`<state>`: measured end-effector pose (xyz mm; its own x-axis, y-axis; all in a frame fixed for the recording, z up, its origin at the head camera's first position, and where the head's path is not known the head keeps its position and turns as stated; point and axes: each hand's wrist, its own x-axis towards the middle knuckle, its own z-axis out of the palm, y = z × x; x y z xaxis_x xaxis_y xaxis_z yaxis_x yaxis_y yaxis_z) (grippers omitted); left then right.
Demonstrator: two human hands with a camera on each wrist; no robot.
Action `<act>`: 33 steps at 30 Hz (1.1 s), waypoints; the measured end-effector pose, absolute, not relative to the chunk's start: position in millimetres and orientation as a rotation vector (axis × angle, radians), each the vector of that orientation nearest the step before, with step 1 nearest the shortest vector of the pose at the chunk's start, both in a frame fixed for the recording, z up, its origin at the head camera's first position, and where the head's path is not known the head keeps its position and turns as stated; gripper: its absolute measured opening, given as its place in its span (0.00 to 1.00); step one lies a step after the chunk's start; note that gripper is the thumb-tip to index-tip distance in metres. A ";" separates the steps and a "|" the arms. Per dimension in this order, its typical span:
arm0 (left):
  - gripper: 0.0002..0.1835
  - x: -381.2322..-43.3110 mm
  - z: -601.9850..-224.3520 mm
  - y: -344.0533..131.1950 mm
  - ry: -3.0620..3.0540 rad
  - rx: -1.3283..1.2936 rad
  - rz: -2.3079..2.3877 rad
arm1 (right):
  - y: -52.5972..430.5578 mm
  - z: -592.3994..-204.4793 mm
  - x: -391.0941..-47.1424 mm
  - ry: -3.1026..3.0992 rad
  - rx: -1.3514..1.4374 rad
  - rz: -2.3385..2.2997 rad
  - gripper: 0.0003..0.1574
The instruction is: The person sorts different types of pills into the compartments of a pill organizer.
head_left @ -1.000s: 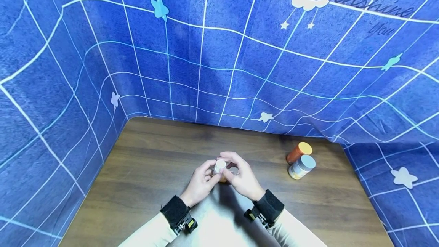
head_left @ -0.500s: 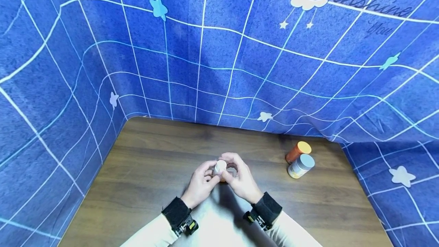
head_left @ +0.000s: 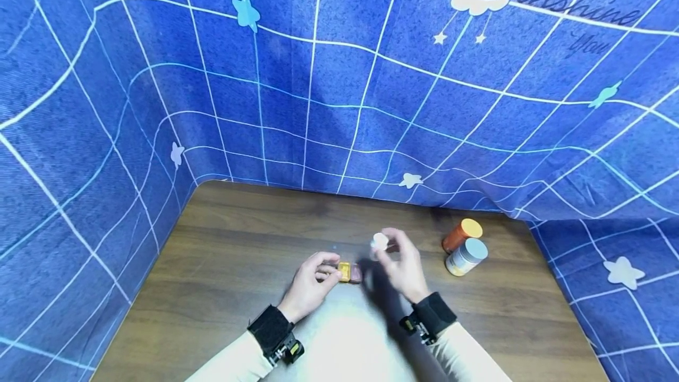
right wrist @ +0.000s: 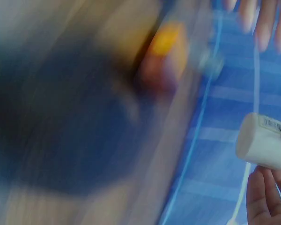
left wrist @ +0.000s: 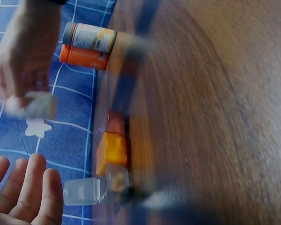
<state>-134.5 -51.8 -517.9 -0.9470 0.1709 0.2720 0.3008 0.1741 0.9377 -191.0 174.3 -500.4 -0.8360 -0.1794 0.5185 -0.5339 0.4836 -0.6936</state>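
My right hand (head_left: 405, 267) holds a small white bottle (head_left: 379, 241) up over the table, right of centre. In the right wrist view the bottle (right wrist: 267, 143) lies sideways between thumb and fingers, with a barcode label showing. A small pill box (head_left: 344, 272) with coloured compartments sits at the middle of the table. From the left wrist, the box shows red, orange (left wrist: 115, 147) and clear compartments, and a clear lid (left wrist: 80, 191) stands raised. My left hand (head_left: 310, 279) is just left of the box, fingers loose and holding nothing; whether the fingertips touch the box I cannot tell.
An orange bottle with a yellow-orange top (head_left: 462, 236) and a white jar with a grey lid (head_left: 465, 257) stand close together at the right of the wooden table (head_left: 239, 229). A blue patterned cloth (head_left: 297, 105) hangs behind and at both sides.
The right hand has carried the white bottle away to the right, from above the pill box where both hands were together. The left hand has barely moved, and the pill box is now uncovered.
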 end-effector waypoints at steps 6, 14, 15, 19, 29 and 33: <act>0.14 -133.0 -515.8 -54.8 -2.384 -0.403 -1.871 | 233.9 -521.1 -210.6 -2.410 0.276 1.093 0.24; 0.13 -126.2 -496.3 -53.1 -2.390 -0.399 -1.895 | 275.0 -534.1 -210.2 -2.455 0.111 0.931 0.24; 0.13 -127.5 -499.7 -53.1 -2.391 -0.396 -1.894 | 277.2 -535.1 -209.4 -2.462 0.100 0.916 0.23; 0.13 -133.2 -515.6 -53.5 -2.381 -0.377 -1.880 | 282.3 -538.8 -207.0 -2.492 0.067 0.864 0.23; 0.13 -136.0 -526.2 -57.9 -2.372 -0.384 -1.870 | 282.9 -548.4 -204.7 -2.597 -0.042 0.654 0.25; 0.14 -136.5 -527.2 -59.0 -2.382 -0.359 -1.872 | 282.1 -552.4 -203.0 -2.627 -0.075 0.633 0.26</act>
